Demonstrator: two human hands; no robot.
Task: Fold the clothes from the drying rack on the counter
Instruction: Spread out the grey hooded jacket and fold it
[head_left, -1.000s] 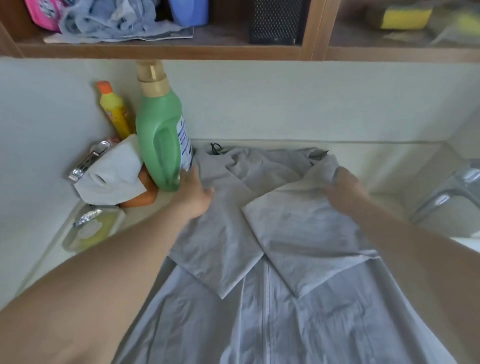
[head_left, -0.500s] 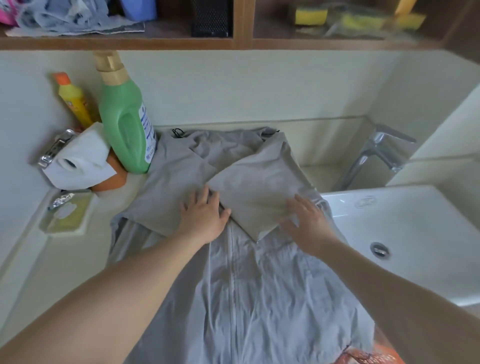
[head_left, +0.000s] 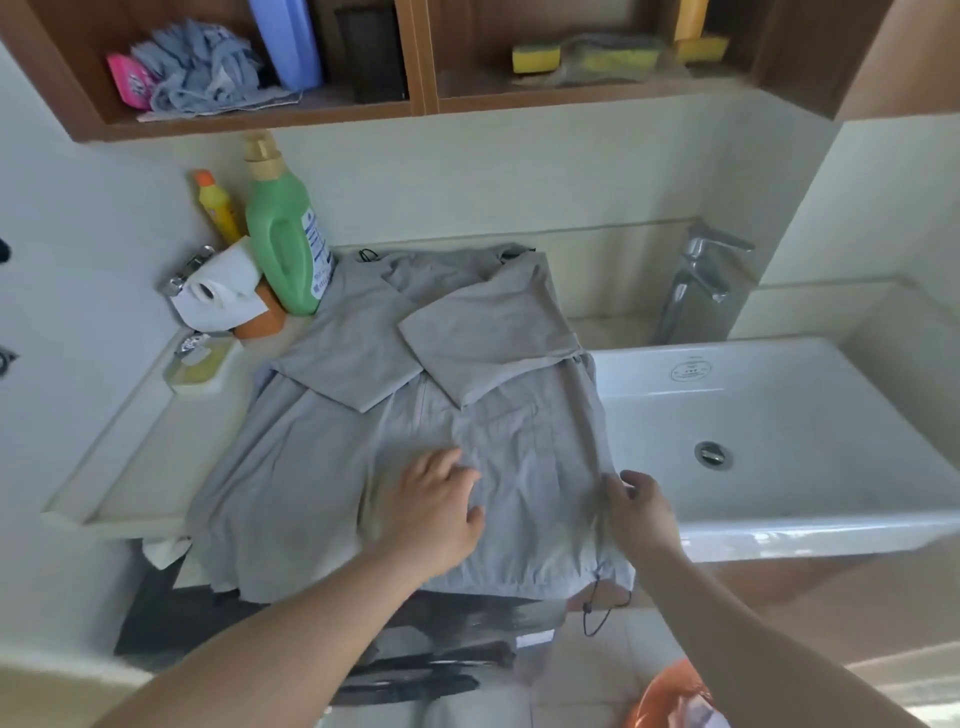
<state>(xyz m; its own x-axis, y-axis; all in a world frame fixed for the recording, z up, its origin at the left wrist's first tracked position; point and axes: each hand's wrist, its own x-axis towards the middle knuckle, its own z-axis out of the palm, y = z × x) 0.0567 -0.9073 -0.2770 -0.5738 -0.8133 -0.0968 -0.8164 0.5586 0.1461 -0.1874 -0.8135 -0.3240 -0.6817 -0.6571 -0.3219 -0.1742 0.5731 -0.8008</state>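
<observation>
One grey zip-front jacket (head_left: 332, 457) lies spread on the pale counter (head_left: 156, 441), both sleeves folded across its chest, hem overhanging the front edge. Left hand (head_left: 434, 512) presses flat on it, fingers straight; right hand (head_left: 641, 512) pinches its right edge beside the white rectangular sink (head_left: 805, 415).

Soft daylight, perhaps from the right; edges bowed, slightly blurred.
</observation>
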